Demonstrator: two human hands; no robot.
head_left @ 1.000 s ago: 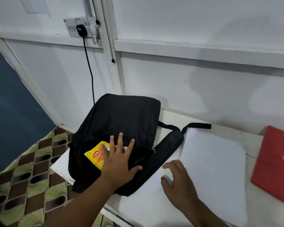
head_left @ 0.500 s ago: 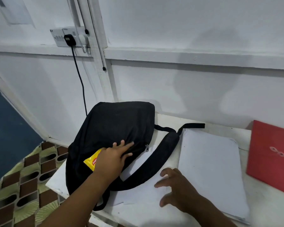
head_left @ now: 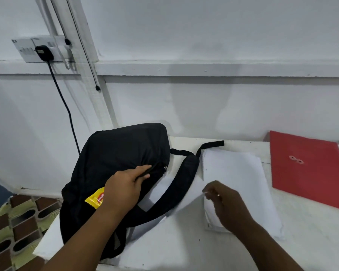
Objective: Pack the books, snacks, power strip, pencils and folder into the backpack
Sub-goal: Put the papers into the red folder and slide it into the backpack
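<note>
A black backpack (head_left: pixel 121 153) lies on the white table (head_left: pixel 174 249), its strap (head_left: pixel 176 192) trailing to the right. A yellow snack packet (head_left: pixel 95 199) pokes out of its opening. My left hand (head_left: pixel 125 184) grips the backpack's fabric edge by the zipper, just above the packet. My right hand (head_left: pixel 225 204) has curled fingers that pinch the left edge of a white sheet on the stack of white paper (head_left: pixel 237 178). A red folder (head_left: pixel 309 167) lies flat at the far right, untouched.
A wall socket (head_left: pixel 41 48) with a black plug and cable (head_left: pixel 67 112) hangs at the upper left behind the backpack. Patterned floor tiles (head_left: pixel 12 227) show below the table's left edge. The white wall stands close behind the table.
My left hand slid up from the snack packet to the zipper edge and closed on the fabric. My right hand went from flat on the table to pinching the paper's edge.
</note>
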